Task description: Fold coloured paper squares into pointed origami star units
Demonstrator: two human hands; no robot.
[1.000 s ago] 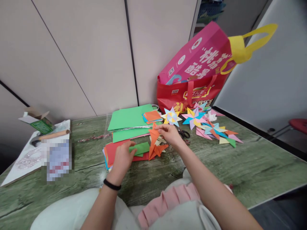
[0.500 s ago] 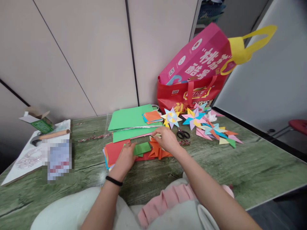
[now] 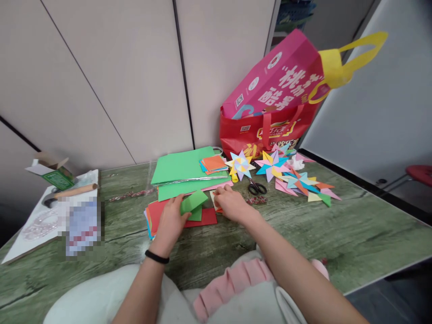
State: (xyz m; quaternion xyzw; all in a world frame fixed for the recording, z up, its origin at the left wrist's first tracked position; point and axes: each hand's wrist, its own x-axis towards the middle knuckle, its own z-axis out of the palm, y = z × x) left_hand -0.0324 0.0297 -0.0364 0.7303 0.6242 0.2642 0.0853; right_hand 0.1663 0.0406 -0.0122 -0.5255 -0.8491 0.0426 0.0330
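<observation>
Left hand (image 3: 171, 220) is curled in, thumb and fingers not far apart, with the left end of a green paper strip (image 3: 195, 201) between them. Strip sits over the middle of the red paper stack (image 3: 158, 212), my landmark; long axis slants, free end pointing right and a bit towards the wall. A second green paper piece (image 3: 196, 214) lies flat under it on the stack

Right hand (image 3: 232, 203) is at the stack's right end, palm down, fingers bunched over a cream and orange folded paper (image 3: 215, 201). Mostly covered, so can't tell if it's pinched or just pressed, nor which way it points

Stack's long axis runs left-right, blue and orange sheets peeking out at its left edge. Just behind it: green sheets (image 3: 178, 166) with small orange squares (image 3: 214, 163) on top. Right of it: black-handled scissors (image 3: 257, 188). Right and behind: multicolour paper stars (image 3: 272, 164), then a red carrier bag (image 3: 243, 139) holding a tilted pink package (image 3: 270, 85)

Well left of it: hammer (image 3: 76, 191) on a white board (image 3: 23, 240), green carton (image 3: 60, 177) behind

Surface: green wood-grain tabletop (image 3: 297, 243). Room: pale panelled wall (image 3: 145, 81) behind the stack, red stool (image 3: 420, 174) far right
</observation>
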